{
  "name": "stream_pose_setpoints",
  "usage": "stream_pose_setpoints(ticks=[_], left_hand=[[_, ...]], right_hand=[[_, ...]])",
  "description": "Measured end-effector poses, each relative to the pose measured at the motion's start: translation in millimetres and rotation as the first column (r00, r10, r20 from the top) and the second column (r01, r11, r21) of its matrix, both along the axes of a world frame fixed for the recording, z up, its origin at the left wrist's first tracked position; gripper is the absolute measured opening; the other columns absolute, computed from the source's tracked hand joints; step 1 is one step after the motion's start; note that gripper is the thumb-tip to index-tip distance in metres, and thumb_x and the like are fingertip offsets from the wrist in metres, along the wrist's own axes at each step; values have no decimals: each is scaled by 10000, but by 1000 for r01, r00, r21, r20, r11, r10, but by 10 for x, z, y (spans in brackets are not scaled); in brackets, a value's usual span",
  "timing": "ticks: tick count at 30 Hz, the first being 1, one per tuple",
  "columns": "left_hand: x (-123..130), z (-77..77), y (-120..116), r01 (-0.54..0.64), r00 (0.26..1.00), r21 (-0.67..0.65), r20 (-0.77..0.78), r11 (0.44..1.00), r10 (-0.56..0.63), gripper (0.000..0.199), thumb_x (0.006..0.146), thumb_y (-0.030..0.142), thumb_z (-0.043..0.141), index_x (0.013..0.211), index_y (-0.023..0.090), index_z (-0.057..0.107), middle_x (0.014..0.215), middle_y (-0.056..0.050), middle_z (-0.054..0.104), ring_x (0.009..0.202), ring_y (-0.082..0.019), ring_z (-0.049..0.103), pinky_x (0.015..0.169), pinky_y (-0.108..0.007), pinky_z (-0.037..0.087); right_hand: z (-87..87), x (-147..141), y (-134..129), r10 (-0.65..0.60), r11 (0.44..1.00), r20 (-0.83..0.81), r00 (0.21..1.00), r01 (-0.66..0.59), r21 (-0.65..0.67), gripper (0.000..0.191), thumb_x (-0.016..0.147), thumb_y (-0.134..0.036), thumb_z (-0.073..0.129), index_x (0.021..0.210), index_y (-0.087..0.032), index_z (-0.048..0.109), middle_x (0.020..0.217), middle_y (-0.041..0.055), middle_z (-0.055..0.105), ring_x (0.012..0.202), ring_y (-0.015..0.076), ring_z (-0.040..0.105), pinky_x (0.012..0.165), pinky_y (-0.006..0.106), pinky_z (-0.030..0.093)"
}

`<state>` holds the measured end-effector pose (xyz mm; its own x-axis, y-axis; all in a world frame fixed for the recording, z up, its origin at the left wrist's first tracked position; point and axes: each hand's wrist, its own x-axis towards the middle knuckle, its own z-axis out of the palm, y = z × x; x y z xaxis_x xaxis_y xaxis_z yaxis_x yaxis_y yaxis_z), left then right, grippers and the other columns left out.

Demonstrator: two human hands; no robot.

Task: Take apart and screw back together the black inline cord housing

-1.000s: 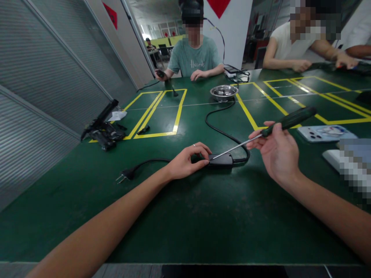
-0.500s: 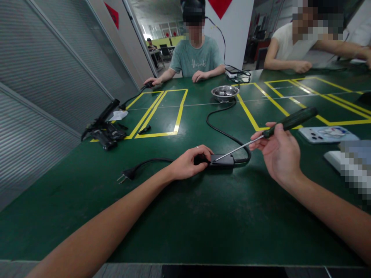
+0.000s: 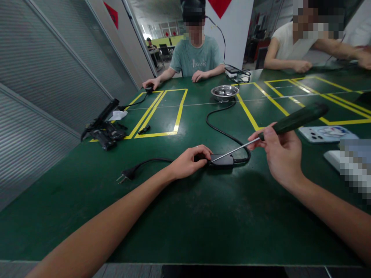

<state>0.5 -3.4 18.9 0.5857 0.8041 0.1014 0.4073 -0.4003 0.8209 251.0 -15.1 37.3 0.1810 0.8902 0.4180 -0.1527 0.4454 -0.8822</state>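
Note:
My left hand (image 3: 193, 161) is closed round the left end of a black power adapter (image 3: 222, 161), which lies on the green table (image 3: 185, 216). In my right hand (image 3: 279, 152) is a screwdriver (image 3: 301, 119) with a dark green handle, held between thumb and fingers. Its thin metal shaft slants down to the left, and the tip meets the adapter's top close to my left fingertips. Whether the tip sits in a gap there, I cannot tell. A cord with a two-pin plug (image 3: 127, 174) runs out to the left. From the adapter's right end a black cable (image 3: 223, 131) curves away.
A metal bowl (image 3: 224, 92) with small items stands beyond the adapter. Black devices (image 3: 104, 131) and a small black piece (image 3: 144, 130) lie at left. On the right are a phone (image 3: 327, 134) and a white object (image 3: 333, 160). Two people sit across the table.
My right hand has turned slightly, and the screwdriver's handle has swung a little up and right. Its tip stays at the adapter. The person opposite has shifted the hand at the left.

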Motion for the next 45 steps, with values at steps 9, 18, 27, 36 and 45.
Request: stream_pose_setpoints(ticks=[9, 18, 27, 36, 45], left_hand=[[-3, 0, 11, -1, 1000, 5, -3, 1000, 1, 155, 800, 91, 503, 888, 162, 610, 1102, -59, 608, 1017, -182, 581, 939, -378, 445], [-14, -8, 16, 7, 1000, 9, -1, 1000, -7, 161, 804, 89, 496, 886, 164, 611, 1108, -59, 605, 1024, -185, 582, 943, -385, 446], [-6, -23, 19, 5, 1000, -4, 4, 1000, -5, 141, 805, 98, 500, 876, 150, 610, 1096, -64, 607, 1018, -186, 579, 933, -374, 446], [-14, -41, 28, 10, 999, -5, 47, 1000, -10, 136, 827, 98, 507, 885, 148, 619, 1088, -59, 605, 1020, -174, 577, 941, -345, 427], [-14, -34, 26, 9, 999, -10, 40, 1000, -9, 130, 834, 97, 510, 880, 148, 621, 1094, -57, 605, 1022, -175, 576, 936, -346, 425]], right_hand=[[-20, 66, 40, 139, 989, -124, 983, -143, -23, 248, 822, -325, 554, 1059, -259, 594, 827, 13, 683, 654, 168, 651, 590, 349, 548], [-19, 29, 38, -22, 1000, -14, 1000, 22, 11, 108, 824, -315, 650, 834, -212, 619, 760, 3, 658, 623, 133, 618, 551, 286, 524], [-53, 102, 60, 160, 987, -107, 981, -161, -2, 236, 836, -318, 558, 1067, -278, 589, 848, 4, 664, 653, 160, 631, 585, 337, 550], [-44, 91, 43, 61, 997, -40, 997, -59, 55, 138, 849, -277, 608, 976, -250, 656, 846, 9, 646, 688, 144, 628, 544, 292, 531], [-58, 63, 73, 13, 1000, -17, 1000, -13, 11, 115, 849, -352, 642, 859, -261, 573, 764, -3, 647, 608, 141, 631, 492, 281, 520]])
